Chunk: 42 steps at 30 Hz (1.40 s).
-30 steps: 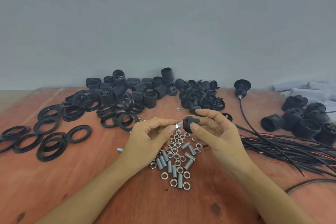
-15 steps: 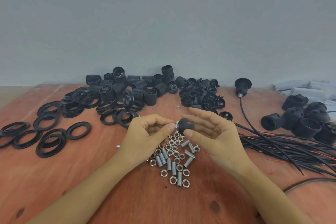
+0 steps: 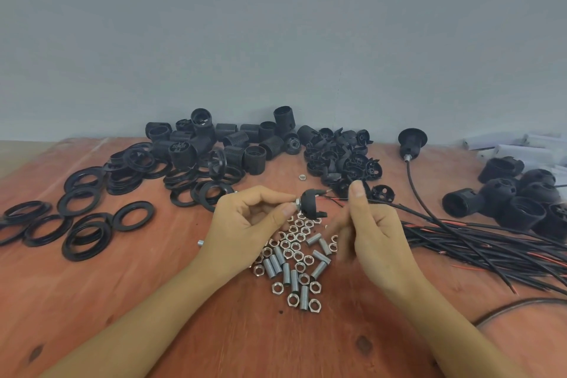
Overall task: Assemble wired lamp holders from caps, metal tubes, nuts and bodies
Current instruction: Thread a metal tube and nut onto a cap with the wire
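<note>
While pinched at its metal end by left hand (image 3: 245, 224), cap (image 3: 311, 205) noted just above nuts (image 3: 294, 252). Right hand (image 3: 374, 233) beside nuts, blurred; grip undeterminable. Risk: thin pinch slipping, wire (image 3: 336, 201) tugging cap loose.

On the reddish wooden tabletop (image 3: 122, 301), the left hand (image 3: 248, 224) pinches the metal end of a black cap (image 3: 311, 205) between thumb and fingertips, holding it above a scatter of nuts (image 3: 296, 247) and short threaded tubes (image 3: 287, 273). The right hand (image 3: 377, 239), thumb raised, pinches a black wire (image 3: 395, 209) whose red ends point toward the cap's open side; its lower fingers are blurred. Flat black rings (image 3: 86, 224) spread to the left, threaded bodies (image 3: 245, 144) and a heap of loose caps (image 3: 343, 156) lie along the grey wall, and a bundle of wires (image 3: 491, 245) trails off to the right near more black bodies (image 3: 521, 199).
</note>
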Available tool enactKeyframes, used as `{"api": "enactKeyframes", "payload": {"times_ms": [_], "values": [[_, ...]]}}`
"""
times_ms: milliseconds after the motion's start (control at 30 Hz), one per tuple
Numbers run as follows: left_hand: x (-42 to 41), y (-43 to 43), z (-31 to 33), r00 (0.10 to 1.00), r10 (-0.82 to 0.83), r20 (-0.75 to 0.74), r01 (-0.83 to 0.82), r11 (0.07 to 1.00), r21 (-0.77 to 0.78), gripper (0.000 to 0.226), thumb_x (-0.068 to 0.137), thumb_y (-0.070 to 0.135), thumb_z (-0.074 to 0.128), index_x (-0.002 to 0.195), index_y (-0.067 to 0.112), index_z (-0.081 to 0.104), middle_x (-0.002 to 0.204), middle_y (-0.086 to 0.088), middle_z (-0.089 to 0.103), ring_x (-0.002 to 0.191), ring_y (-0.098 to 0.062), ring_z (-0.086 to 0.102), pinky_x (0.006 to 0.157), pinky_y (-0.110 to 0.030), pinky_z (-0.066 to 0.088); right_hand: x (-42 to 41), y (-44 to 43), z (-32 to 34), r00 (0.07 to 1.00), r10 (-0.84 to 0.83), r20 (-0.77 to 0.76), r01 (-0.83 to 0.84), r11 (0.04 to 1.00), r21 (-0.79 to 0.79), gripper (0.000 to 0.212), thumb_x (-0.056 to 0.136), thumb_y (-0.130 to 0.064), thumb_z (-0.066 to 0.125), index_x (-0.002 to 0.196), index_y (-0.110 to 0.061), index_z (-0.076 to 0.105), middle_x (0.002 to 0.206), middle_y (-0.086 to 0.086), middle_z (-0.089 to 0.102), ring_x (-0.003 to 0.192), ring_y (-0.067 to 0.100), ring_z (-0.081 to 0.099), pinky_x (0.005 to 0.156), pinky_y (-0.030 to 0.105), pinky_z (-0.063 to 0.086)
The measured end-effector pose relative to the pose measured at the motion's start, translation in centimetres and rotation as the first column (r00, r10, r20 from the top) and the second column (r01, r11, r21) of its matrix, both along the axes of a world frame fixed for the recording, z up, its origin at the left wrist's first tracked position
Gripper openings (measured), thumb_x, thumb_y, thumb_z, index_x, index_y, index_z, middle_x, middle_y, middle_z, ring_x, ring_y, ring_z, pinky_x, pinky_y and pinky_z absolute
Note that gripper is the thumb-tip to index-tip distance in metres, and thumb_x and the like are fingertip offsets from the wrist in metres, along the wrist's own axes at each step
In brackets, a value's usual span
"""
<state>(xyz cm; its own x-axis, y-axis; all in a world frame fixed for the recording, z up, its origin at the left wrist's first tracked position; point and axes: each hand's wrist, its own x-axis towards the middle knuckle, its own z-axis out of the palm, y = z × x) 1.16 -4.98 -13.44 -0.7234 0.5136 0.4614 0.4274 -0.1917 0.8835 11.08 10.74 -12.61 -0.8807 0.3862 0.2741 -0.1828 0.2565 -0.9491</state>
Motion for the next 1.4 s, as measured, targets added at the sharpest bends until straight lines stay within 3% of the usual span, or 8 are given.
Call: {"api": "enactKeyframes", "payload": {"times_ms": [300,467,600,733,900,1100,1267,1400], "values": [[-0.3,-0.1,0.0,1.000,0.027,0.004,-0.027,1.000,-0.004,0.013,0.080,0.019,0.069,0.090,0.015,0.074,0.062,-0.004,0.068,0.052,-0.016,0.060,0.052,-0.025,0.052,0.0,0.0,-0.1,0.999,0.032,-0.029,-0.032,0.999,-0.026,0.065,0.090,-0.056,0.042,0.040,-0.018,0.059,0.033,-0.001,0.039,0.033,0.007,0.035,0.043,0.013,0.033],[-0.1,0.0,0.0,1.000,0.000,-0.003,0.000,1.000,0.001,0.012,0.080,0.017,0.068,0.091,0.013,0.073,0.064,0.000,0.069,0.054,-0.009,0.061,0.053,-0.021,0.051,0.1,0.0,0.4,0.991,0.133,-0.031,-0.135,0.988,-0.073,0.029,0.078,-0.045,0.066,0.091,-0.020,0.071,0.047,0.000,0.048,0.041,0.005,0.044,0.046,0.012,0.038],[-0.2,0.0,0.1,1.000,0.003,-0.015,-0.003,1.000,-0.001,0.010,0.081,0.018,0.068,0.089,0.015,0.074,0.063,-0.003,0.069,0.053,-0.011,0.061,0.052,-0.022,0.052,0.2,0.8,0.4,0.998,0.061,-0.034,-0.060,0.998,0.023,0.043,0.080,-0.052,0.063,0.051,-0.020,0.062,0.041,-0.007,0.040,0.039,0.006,0.032,0.045,0.011,0.031],[-0.1,0.1,0.1,1.000,-0.011,-0.013,0.011,1.000,0.007,0.009,0.081,0.016,0.070,0.089,0.014,0.074,0.069,-0.005,0.071,0.057,-0.010,0.062,0.053,-0.022,0.052,0.0,0.6,0.1,0.990,0.130,-0.061,-0.130,0.991,0.017,0.029,0.075,-0.043,0.071,0.098,-0.026,0.072,0.056,-0.006,0.060,0.053,0.006,0.054,0.054,0.017,0.043],[0.3,0.0,0.1,0.994,-0.064,-0.090,0.065,0.998,0.012,0.010,0.081,0.019,0.074,0.090,0.015,0.075,0.075,0.004,0.071,0.062,-0.010,0.064,0.057,-0.020,0.052,-0.2,0.4,-0.3,0.995,0.082,-0.049,-0.079,0.995,0.057,0.060,0.090,-0.044,0.052,0.053,0.002,0.059,0.041,-0.007,0.048,0.039,-0.001,0.043,0.049,0.007,0.034],[0.2,-0.1,0.3,0.994,-0.039,-0.101,0.040,0.999,0.005,0.010,0.081,0.011,0.073,0.090,0.015,0.075,0.076,0.007,0.070,0.062,-0.011,0.064,0.057,-0.022,0.052,-0.1,0.8,0.1,0.980,0.188,-0.071,-0.191,0.981,-0.039,0.030,0.080,-0.038,0.067,0.098,-0.015,0.071,0.065,0.008,0.065,0.049,0.004,0.053,0.049,0.013,0.041],[0.7,0.0,0.3,0.976,-0.043,-0.213,0.038,0.999,-0.027,0.011,0.082,0.023,0.072,0.091,0.018,0.076,0.081,0.006,0.071,0.069,-0.011,0.065,0.062,-0.022,0.051,-0.2,1.0,0.2,0.994,0.109,0.005,-0.109,0.990,0.090,0.055,0.091,-0.050,0.049,0.047,-0.017,0.052,0.044,-0.007,0.045,0.044,0.006,0.038,0.047,0.016,0.033],[0.8,0.1,0.2,0.988,0.016,-0.155,-0.017,1.000,-0.001,0.011,0.083,0.025,0.073,0.092,0.019,0.075,0.074,0.004,0.071,0.061,-0.009,0.064,0.058,-0.021,0.051,0.3,3.7,0.7,0.993,-0.018,0.118,-0.023,0.941,0.336,0.049,0.089,-0.063,0.047,0.070,-0.024,0.069,0.060,0.006,0.061,0.053,0.024,0.051,0.054,0.038,0.045]]}}
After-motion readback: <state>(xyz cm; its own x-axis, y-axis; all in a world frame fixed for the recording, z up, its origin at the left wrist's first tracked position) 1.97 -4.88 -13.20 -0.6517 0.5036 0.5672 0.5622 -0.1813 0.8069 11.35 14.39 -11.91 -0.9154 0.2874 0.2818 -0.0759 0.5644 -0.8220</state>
